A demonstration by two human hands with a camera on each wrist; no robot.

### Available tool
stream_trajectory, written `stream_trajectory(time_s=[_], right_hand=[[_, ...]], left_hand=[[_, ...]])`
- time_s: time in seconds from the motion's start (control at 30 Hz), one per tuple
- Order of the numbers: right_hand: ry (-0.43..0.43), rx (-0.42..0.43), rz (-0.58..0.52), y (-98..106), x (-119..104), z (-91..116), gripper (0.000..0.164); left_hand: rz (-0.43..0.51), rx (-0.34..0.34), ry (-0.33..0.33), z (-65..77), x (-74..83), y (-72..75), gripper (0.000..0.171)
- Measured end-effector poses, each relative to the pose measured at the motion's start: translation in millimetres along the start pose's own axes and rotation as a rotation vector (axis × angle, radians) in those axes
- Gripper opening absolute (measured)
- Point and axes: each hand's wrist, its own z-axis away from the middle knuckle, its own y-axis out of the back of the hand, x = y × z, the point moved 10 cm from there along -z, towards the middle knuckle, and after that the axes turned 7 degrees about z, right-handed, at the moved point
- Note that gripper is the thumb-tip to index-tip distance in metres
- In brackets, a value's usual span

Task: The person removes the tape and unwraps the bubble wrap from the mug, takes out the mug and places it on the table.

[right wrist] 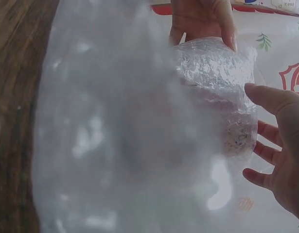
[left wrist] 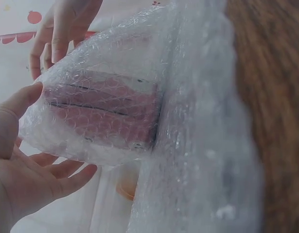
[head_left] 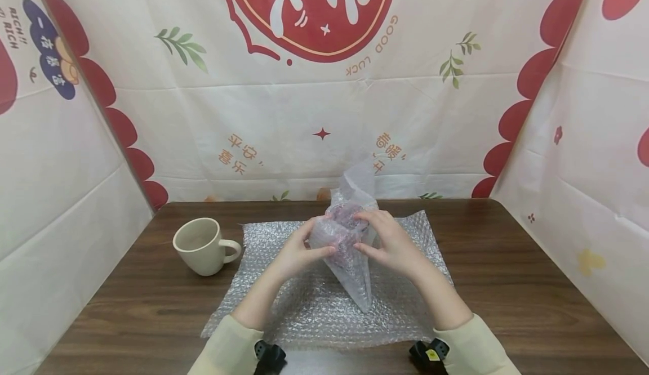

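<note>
While the left grip [head_left: 296,254], a bare hand, and the right grip [head_left: 391,244], likewise bare, hold it from opposite sides, one pink-and-white object in clear bubble wrap [left wrist: 100,104] is located over the far half of the sheet. Thin dark lines cross its pink part; full outline obscured by the film. Each grip: thumb on the near side, fingers bent about the far side, touching the wrap. One clear pointed wrap flap [head_left: 361,293] extends from the bundle towards the person.

One wide silvery-clear bubble-wrap sheet [head_left: 299,316], spread flat; whether the bundle touches it, cannot tell. One dark brown wood-grain surface [head_left: 512,290], beneath the sheet. One cream rounded mug [head_left: 203,258], upright, beside the sheet's left edge, handle turned to the sheet. One white printed cloth backdrop [head_left: 304,107], behind, with red scalloped borders. Two pale cream sleeves [head_left: 223,347], with a small black device [head_left: 270,358] at each wrist.
</note>
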Motion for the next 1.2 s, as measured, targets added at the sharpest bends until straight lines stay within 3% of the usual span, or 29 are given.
stream_trajectory(time_s=[0.27,0.53,0.6,0.77,1.0,1.1,1.2], right_hand=[[0.002,-0.02,0.023,2.1,-4.9,-0.3,0.052],[0.033,-0.003,0.049,4.9,-6.7,1.7,0.052],[0.037,-0.008,0.065,5.5,-7.0,2.6,0.052],[0.069,-0.011,0.09,9.5,-11.0,5.5,0.051],[0.141,-0.005,0.155,13.3,-18.3,9.3,0.055],[0.122,-0.025,0.186,13.7,-16.4,11.4,0.058],[0.085,-0.052,0.232,14.1,-11.5,15.3,0.057]], left_hand=[[-0.051,0.021,-0.062,0.4,8.7,5.8,0.058],[-0.063,0.009,-0.125,3.0,19.6,11.3,0.036],[-0.073,0.001,-0.136,1.9,12.7,14.0,0.031],[-0.036,-0.041,-0.182,-0.4,-6.1,19.8,0.018],[0.027,-0.149,-0.284,7.9,4.7,19.3,0.018],[0.045,-0.188,-0.317,12.1,9.4,20.5,0.019],[0.049,-0.2,-0.309,15.9,9.8,24.4,0.024]])
